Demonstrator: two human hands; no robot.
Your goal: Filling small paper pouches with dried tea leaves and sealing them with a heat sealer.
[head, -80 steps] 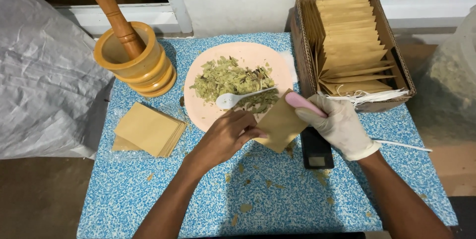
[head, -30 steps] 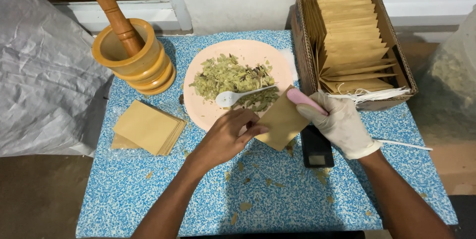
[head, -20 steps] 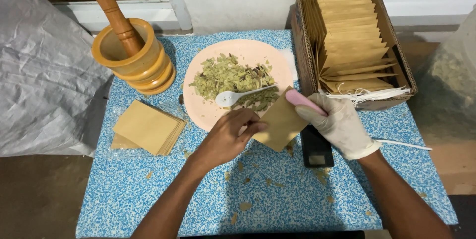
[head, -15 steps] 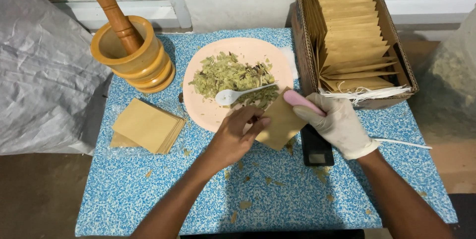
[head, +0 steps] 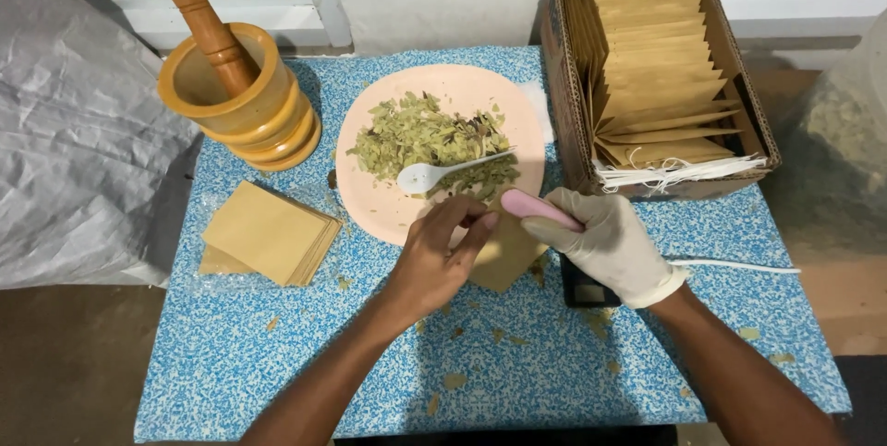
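At centre frame the bare left hand [head: 439,256] pinched the upper edge of one small tan paper pouch [head: 502,256], most of it hidden behind both hands. The white-gloved right hand [head: 605,243] clasped a pink handle [head: 539,209]; its working end was covered by the fingers. A black device [head: 582,289] lay half concealed under the glove. One round peach plate [head: 383,215] held crushed green leaves [head: 425,136] and one white plastic spoon [head: 443,171]. The wooden pestle [head: 196,10] in one yellow mortar [head: 236,109] was cut off at upper left.

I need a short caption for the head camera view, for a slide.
Bare left hand and gloved right hand hold a brown paper packet beside a plate of dried leaves.
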